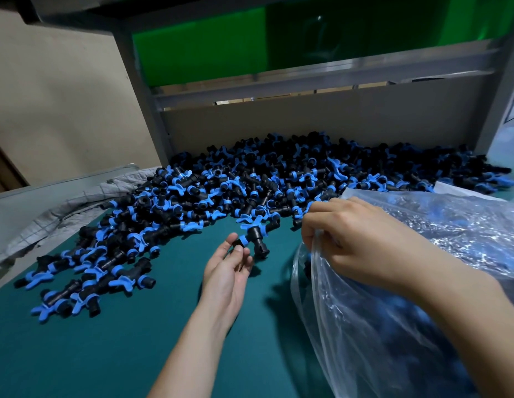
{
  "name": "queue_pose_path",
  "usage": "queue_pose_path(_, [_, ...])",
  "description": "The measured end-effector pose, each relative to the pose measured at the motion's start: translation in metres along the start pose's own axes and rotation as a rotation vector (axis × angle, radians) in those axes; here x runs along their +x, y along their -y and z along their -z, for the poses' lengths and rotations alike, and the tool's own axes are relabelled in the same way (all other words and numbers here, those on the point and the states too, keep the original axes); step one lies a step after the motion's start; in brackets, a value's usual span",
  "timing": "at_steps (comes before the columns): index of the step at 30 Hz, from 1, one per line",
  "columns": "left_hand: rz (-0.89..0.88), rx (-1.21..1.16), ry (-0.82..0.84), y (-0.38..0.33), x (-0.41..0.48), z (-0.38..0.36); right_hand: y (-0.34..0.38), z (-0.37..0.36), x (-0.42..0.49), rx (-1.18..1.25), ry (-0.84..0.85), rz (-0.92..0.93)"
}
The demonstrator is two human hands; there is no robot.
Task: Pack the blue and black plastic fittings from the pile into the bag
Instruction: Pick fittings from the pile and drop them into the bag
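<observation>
A big pile of blue and black plastic fittings (250, 185) spreads across the green table from the left front to the far right. My left hand (225, 271) is palm up at the pile's near edge and pinches one fitting (254, 239) with its fingertips. My right hand (362, 242) grips the rim of a clear plastic bag (393, 326) that stands at the right and holds its mouth up. Dark fittings show dimly through the bag's film.
A green table mat (92, 354) runs under everything. A grey checked cloth (63, 208) lies at the left edge. A beige back board (307, 122) and a grey metal frame post (143, 90) close off the far side, with green panels above.
</observation>
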State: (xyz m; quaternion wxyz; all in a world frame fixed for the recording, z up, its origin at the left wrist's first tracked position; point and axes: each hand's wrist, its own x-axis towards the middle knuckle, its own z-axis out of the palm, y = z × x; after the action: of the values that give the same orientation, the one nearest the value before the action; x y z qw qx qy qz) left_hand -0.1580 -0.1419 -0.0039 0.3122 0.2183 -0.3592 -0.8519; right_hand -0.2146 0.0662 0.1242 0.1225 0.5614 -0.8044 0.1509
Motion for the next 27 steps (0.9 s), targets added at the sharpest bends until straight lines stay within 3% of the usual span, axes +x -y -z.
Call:
queue_pose_path(7, [-0.022, 0.002, 0.026, -0.001, -0.003, -0.004, -0.001, -0.001, 0.000, 0.000, -0.004, 0.004])
queue_pose_path(14, [0.225, -0.402, 0.089, -0.010, -0.006, 0.001, 0.000, 0.000, 0.000, 0.009, 0.009, -0.004])
queue_pose_path(18, [0.256, -0.453, 0.108, -0.011, -0.007, 0.004, 0.001, 0.000, 0.000, 0.000, 0.013, -0.007])
queue_pose_path(22, [0.231, -0.370, 0.126, -0.011, -0.008, 0.002, 0.001, 0.000, 0.000, 0.007, 0.006, -0.007])
queue_pose_path(27, [0.065, 0.109, 0.230, -0.012, -0.019, -0.006, 0.002, 0.000, 0.000, -0.030, -0.031, -0.005])
